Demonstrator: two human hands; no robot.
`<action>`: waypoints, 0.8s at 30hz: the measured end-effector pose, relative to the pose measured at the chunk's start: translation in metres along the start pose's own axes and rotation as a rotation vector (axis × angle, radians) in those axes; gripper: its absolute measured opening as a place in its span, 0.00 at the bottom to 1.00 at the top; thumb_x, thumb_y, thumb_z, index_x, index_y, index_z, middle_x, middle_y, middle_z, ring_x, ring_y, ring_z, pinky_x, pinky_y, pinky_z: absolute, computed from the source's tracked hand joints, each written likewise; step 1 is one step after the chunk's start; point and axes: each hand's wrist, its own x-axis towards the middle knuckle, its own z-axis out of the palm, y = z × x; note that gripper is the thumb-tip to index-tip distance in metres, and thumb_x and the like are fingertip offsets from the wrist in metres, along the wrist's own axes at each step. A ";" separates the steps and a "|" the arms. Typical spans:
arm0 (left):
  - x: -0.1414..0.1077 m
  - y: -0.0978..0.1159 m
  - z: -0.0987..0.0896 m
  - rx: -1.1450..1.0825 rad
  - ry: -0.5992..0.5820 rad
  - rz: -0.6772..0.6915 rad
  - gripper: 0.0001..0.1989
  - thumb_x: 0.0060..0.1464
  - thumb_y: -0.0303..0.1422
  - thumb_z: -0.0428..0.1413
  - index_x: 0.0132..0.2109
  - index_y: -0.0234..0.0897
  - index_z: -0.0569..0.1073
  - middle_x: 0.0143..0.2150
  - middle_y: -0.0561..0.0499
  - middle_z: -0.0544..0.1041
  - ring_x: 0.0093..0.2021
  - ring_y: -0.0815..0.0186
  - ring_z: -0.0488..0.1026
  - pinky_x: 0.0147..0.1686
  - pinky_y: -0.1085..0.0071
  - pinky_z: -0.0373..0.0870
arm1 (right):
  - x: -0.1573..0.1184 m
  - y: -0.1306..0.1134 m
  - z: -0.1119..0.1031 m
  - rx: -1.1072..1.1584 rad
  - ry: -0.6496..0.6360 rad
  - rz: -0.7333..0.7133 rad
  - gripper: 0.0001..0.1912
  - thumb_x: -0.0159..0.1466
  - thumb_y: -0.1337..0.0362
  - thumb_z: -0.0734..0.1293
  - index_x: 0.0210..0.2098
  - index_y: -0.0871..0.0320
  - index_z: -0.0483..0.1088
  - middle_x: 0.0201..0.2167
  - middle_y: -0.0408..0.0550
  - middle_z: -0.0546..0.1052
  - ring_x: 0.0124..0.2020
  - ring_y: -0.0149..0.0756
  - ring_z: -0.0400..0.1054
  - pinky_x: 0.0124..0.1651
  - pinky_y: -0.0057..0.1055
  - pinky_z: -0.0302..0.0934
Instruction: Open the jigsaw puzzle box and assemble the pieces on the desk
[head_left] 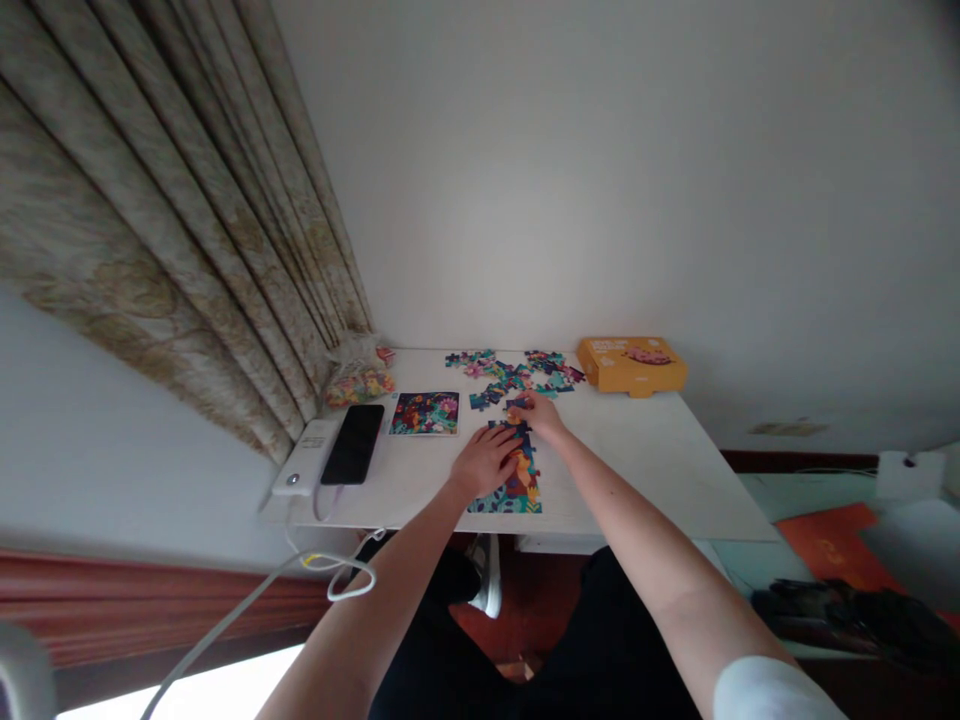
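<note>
Pressing on the half-built jigsaw puzzle (517, 483) near the front edge of the white worktop (645, 470), the left hand (486, 460) is open, while the right hand (538, 415) is at the puzzle's far end with its fingertips (513, 415) close together, though I cannot tell if they pinch a piece. Loose puzzle pieces (510, 375) lie toward the back edge, just beside a yellow cardboard box (631, 365) at the back right corner. On the left side are a picture card (424, 413), a black smartphone (352, 444) just beside a white power bank (306, 456) with a white cable (330, 580) hanging below the worktop, and a plastic bag (358, 385) against the curtain (187, 250).
</note>
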 end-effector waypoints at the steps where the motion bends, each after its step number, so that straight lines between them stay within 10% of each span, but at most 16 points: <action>1: 0.000 0.000 0.001 0.000 -0.001 0.001 0.20 0.68 0.37 0.51 0.63 0.44 0.73 0.68 0.48 0.71 0.69 0.58 0.63 0.70 0.54 0.55 | 0.000 -0.001 -0.001 -0.064 0.013 -0.025 0.12 0.58 0.57 0.73 0.40 0.55 0.76 0.27 0.42 0.79 0.30 0.37 0.74 0.35 0.30 0.65; 10: 0.000 0.000 -0.001 -0.004 -0.014 -0.003 0.20 0.68 0.37 0.50 0.64 0.44 0.73 0.68 0.48 0.72 0.69 0.57 0.63 0.70 0.52 0.56 | -0.004 -0.008 -0.008 -0.395 0.016 -0.079 0.15 0.61 0.51 0.74 0.43 0.52 0.79 0.36 0.46 0.78 0.34 0.37 0.71 0.37 0.30 0.61; 24: 0.000 -0.001 0.000 -0.016 -0.003 0.003 0.21 0.68 0.38 0.50 0.64 0.45 0.73 0.68 0.47 0.70 0.69 0.57 0.64 0.70 0.52 0.56 | -0.028 -0.009 -0.008 -0.283 0.077 -0.154 0.15 0.68 0.55 0.66 0.48 0.55 0.78 0.39 0.50 0.77 0.40 0.40 0.72 0.48 0.34 0.67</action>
